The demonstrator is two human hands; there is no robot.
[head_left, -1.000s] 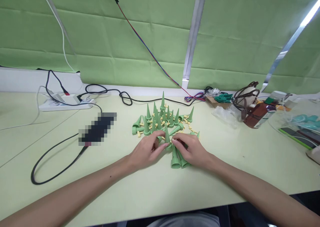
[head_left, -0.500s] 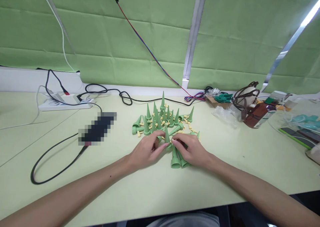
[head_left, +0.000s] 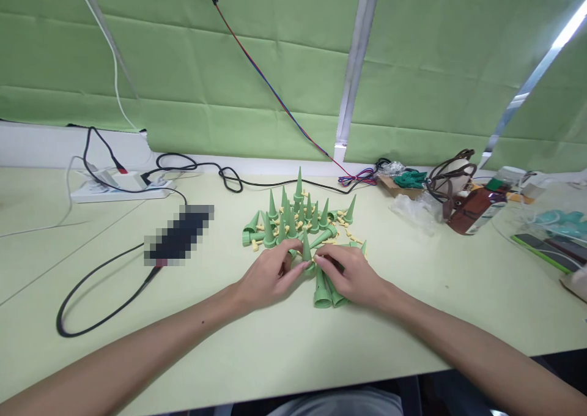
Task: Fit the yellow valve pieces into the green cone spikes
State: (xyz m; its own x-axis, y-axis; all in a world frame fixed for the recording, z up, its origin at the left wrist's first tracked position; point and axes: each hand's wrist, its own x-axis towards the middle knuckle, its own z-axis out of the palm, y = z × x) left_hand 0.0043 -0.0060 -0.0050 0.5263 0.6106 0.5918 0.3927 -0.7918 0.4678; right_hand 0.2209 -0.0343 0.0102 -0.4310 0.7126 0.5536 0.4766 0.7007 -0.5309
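My left hand (head_left: pixel 268 276) is closed, thumb and forefinger around the base of an upright green watering spike (head_left: pixel 306 248). Fingertips of my right hand (head_left: pixel 352 273) are pinched together against that spike's right side, on a small yellow valve (head_left: pixel 314 259) that is mostly covered. Two hollow green spikes (head_left: pixel 322 295) lie beside and partly under my right hand, wide ends towards me. Behind both hands, several more green spikes (head_left: pixel 282 229) stand or lie in a cluster. Small yellow valves (head_left: pixel 352 237) are scattered among them.
A blurred-out dark device (head_left: pixel 178 235) with a looped black cable lies at left, near a white power strip (head_left: pixel 121 189). At right are a brown bottle (head_left: pixel 479 208), clear plastic wrap (head_left: pixel 415 213), green gloves (head_left: pixel 410 179) and a phone with a green edge (head_left: pixel 541 254).
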